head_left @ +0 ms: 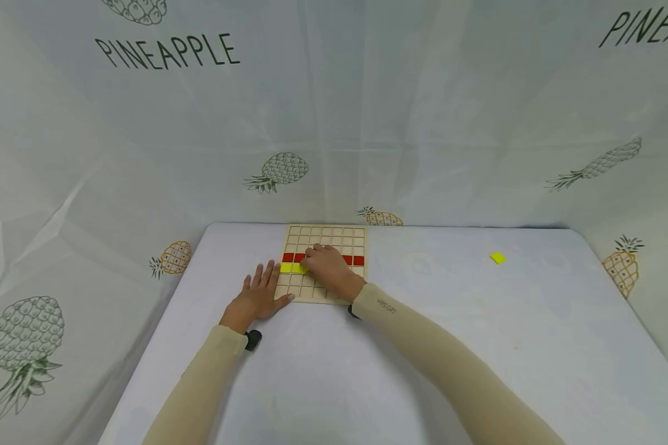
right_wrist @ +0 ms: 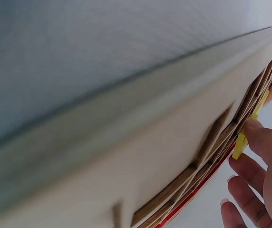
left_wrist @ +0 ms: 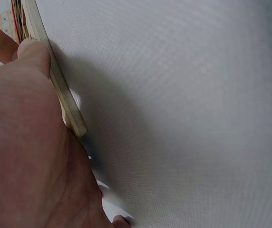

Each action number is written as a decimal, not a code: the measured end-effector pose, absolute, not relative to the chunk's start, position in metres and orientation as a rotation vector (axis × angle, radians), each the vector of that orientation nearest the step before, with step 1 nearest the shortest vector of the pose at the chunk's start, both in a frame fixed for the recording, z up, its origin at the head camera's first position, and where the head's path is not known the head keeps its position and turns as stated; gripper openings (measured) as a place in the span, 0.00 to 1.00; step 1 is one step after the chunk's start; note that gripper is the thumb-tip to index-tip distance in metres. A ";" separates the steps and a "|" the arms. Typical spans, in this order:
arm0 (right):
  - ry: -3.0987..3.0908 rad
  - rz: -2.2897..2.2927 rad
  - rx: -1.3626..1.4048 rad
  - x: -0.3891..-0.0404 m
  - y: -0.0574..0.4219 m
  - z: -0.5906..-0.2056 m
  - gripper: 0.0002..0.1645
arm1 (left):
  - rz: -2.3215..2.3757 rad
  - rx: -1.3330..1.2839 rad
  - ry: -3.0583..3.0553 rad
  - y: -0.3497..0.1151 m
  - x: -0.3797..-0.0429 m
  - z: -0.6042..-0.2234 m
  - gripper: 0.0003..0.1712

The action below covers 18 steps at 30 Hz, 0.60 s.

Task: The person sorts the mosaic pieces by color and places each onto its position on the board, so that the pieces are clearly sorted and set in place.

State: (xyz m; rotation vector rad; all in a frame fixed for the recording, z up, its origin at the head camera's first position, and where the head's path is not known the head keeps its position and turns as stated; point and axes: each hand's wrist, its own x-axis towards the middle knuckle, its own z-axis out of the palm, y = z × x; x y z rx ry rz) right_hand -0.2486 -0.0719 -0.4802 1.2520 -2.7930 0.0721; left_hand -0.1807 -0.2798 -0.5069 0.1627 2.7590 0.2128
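Observation:
A square wooden grid board (head_left: 327, 236) lies near the far edge of the table. Red tiles (head_left: 359, 260) fill a row of its cells, partly hidden under my right hand (head_left: 331, 269). Just below that row, yellow tiles (head_left: 286, 267) sit at the board's left end. Between thumb and forefinger, my right hand pinches a yellow tile (right_wrist: 239, 144) at the board's cells, beside the other yellow ones. My left hand (head_left: 258, 296) rests at the board's left side with fingers spread straight, its thumb touching the lower left corner.
Off to the right on the white table (head_left: 451, 321) lies a loose yellow tile (head_left: 498, 258). A pale cloth (head_left: 334, 111) printed with pineapples hangs behind the table and along its sides.

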 end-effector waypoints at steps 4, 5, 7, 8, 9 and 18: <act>-2.803 0.083 1.226 -0.248 -0.073 -0.481 0.12 | 0.202 0.162 2.757 -0.280 -0.181 -0.507 0.57; -2.804 0.086 1.219 -0.248 -0.073 -0.481 0.12 | 0.202 0.162 2.757 -0.280 -0.181 -0.507 0.57; -2.809 0.100 1.204 -0.247 -0.072 -0.482 0.12 | 0.203 0.163 2.755 -0.279 -0.181 -0.507 0.57; -2.811 0.105 1.197 -0.246 -0.072 -0.482 0.12 | 0.205 0.164 2.755 -0.279 -0.181 -0.507 0.57; -2.814 0.109 1.189 -0.246 -0.072 -0.482 0.12 | 0.207 0.165 2.755 -0.279 -0.181 -0.507 0.57; -2.808 0.039 1.188 -0.239 -0.068 -0.481 0.11 | 0.218 0.169 2.761 -0.279 -0.179 -0.505 0.57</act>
